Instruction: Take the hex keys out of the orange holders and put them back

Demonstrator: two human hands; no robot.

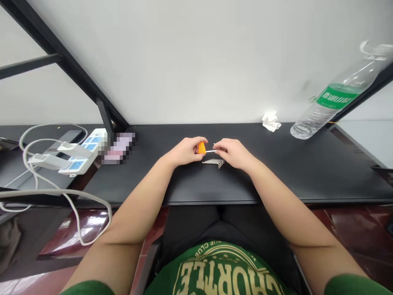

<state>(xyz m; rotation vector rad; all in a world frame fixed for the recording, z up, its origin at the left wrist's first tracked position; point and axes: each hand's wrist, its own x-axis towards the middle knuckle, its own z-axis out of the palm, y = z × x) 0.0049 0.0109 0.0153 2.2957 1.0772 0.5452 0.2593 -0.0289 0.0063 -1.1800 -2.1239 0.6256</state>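
Between the fingertips of my left hand (186, 150) is a small orange plastic hex key holder (202, 147). My right hand (232, 151) pinches a thin metal hex key (211, 151), which spans the gap between both hands. Its left end meets the holder's edge; whether it sits inside a hole cannot be made out. Just below, several L-shaped hex keys (214, 162) lie side by side on the black desk (196, 186), their short bent ends toward the right.
At the right stands a clear plastic bottle (334, 96) with a green label, near a crumpled tissue (270, 121). To the left are a white power strip (86, 150) with plugged-in chargers, looping white cables (75, 205), and a blurred-out pinkish object (119, 148). A pale wall (196, 61) rises behind.
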